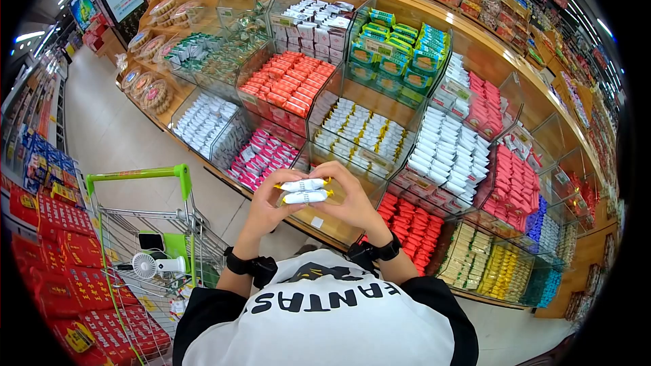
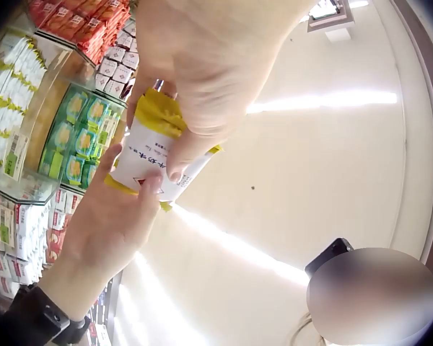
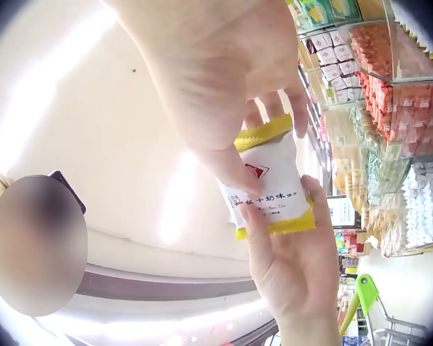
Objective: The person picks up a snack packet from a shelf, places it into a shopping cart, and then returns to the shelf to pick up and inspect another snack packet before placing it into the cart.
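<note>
Two small white snack packets with yellow crimped ends lie one on top of the other, held between both hands in front of the chest. The left hand grips them from the left side and the right hand from the right. In the left wrist view, the thumbs press on the printed white face of a packet. Up close in the right wrist view, a packet shows a red mark and dark lettering, with fingers behind it. Just beyond the hands, a bin of white-and-yellow packets looks like the same kind.
Clear-walled bins on a wooden display stand hold red packets, green packs, pink packets and white packets. At the left stands a shopping cart carrying a small white fan. Red boxes are stacked beyond it.
</note>
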Demonstrator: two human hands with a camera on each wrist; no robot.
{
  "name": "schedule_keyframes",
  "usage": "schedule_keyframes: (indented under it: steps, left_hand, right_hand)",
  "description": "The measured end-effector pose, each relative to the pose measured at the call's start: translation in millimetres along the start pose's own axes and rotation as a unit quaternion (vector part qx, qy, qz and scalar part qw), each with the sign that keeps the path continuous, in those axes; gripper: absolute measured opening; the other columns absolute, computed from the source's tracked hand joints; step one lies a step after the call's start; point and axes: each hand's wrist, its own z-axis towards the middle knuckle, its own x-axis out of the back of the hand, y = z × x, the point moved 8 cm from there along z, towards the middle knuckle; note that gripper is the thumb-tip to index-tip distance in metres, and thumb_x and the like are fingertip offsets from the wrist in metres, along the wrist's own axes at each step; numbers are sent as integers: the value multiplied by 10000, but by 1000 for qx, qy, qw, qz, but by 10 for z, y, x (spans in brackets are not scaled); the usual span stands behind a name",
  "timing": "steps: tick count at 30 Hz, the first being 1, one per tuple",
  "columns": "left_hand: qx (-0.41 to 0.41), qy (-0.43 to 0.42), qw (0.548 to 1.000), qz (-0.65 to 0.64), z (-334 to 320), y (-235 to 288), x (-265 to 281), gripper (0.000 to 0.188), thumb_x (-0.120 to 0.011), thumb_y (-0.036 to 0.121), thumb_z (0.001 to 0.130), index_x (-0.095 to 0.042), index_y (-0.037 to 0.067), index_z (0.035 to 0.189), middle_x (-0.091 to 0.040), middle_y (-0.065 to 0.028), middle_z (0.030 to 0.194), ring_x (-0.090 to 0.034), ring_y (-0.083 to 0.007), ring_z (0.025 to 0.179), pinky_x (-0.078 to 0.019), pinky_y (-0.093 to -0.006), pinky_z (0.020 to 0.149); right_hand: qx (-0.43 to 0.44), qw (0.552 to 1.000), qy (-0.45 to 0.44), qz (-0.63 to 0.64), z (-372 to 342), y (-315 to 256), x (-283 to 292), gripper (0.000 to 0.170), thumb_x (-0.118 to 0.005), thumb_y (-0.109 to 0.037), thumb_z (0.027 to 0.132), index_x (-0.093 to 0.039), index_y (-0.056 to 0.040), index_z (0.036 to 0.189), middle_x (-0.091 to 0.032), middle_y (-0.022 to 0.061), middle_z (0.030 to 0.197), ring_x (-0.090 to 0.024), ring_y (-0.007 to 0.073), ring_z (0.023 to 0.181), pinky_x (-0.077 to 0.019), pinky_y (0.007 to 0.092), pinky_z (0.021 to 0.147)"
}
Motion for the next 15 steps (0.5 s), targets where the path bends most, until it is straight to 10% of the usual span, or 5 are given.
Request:
schedule_keyframes:
  steps: [15]
  left_hand:
    - [2, 61, 996, 63, -491, 199, -105, 411, -661, -56, 640, -509, 32, 1011, -515, -116, 1041, -495, -209, 1000, -396, -315, 853]
  right_hand:
    - [23, 995, -63, 69, -226, -102, -201, 348, -729, -34, 587, -561, -51, 892, -544, 80, 923, -530, 214, 886, -412, 297, 781]
